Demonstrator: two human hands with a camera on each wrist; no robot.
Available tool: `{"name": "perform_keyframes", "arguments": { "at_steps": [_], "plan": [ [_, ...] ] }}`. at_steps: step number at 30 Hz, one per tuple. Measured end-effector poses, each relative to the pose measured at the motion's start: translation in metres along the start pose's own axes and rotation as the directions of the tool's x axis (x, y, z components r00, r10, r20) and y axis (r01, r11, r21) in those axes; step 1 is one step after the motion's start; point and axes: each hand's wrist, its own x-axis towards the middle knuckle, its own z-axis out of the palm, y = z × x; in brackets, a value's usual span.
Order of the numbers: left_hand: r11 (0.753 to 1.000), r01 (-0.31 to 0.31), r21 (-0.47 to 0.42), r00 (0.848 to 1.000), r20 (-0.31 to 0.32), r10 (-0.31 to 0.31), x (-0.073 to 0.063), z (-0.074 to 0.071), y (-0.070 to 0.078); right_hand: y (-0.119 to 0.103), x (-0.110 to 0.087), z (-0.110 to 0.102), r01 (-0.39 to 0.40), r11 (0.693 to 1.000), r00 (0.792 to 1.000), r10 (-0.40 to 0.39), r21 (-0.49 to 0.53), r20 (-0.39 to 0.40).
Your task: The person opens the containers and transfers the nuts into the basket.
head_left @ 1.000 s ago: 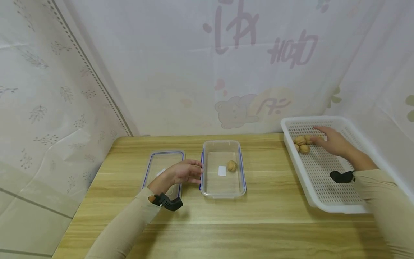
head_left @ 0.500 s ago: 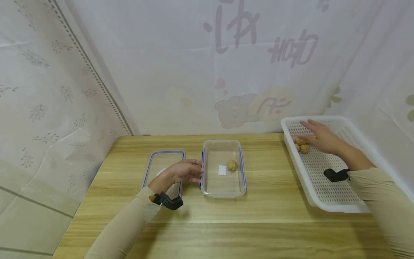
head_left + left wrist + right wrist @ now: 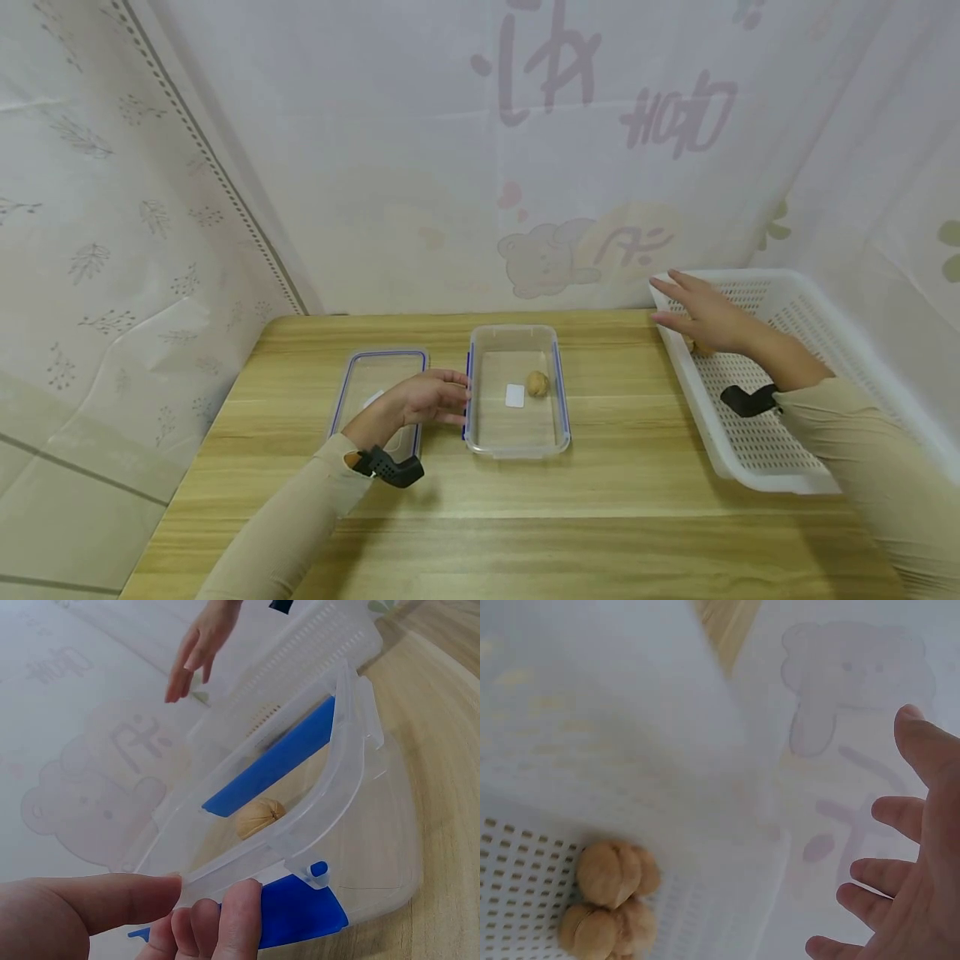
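Note:
A clear plastic food container (image 3: pixel 517 442) with blue clip flaps stands on the table, holding one walnut (image 3: pixel 537 384) and a white label. My left hand (image 3: pixel 433 397) touches the container's left side. Up close in the left wrist view, the thumb meets the rim and the fingertips rest against a blue flap (image 3: pixel 306 911). My right hand (image 3: pixel 705 315) is over the left rim of a white perforated basket (image 3: pixel 705 429), fingers spread, with nothing seen in it. Several walnuts (image 3: pixel 606 889) lie in the basket; in the head view the right hand mostly hides them.
Left of the container lies its clear lid (image 3: pixel 386 357) with a blue seal, partly under my left hand. The wooden table (image 3: pixel 495 558) backs onto a printed white curtain (image 3: pixel 390 208), and another patterned sheet hangs at the left.
My right hand has moved left, from above the walnuts to over the basket's left rim, now covering most of them. The left hand and the container have stayed put.

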Motion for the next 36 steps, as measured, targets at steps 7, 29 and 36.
{"name": "perform_keyframes", "arguments": {
  "at_steps": [7,29,36],
  "plan": [
    [1.0,0.003,0.001,1.0,-0.003,-0.003,0.0,0.0,-0.001,-0.022,0.01,0.003,0.025,0.999,0.999,-0.024,-0.033,0.029],
    [1.0,0.008,0.0,1.0,-0.001,-0.008,0.001,-0.001,0.0,-0.062,0.048,0.026,0.146,0.989,0.986,-0.144,-0.017,0.09],
    [1.0,0.012,0.0,1.0,0.008,-0.012,0.002,-0.002,-0.001,-0.069,0.055,0.036,0.2,0.98,0.974,-0.198,-0.007,0.11]
  ]
}}
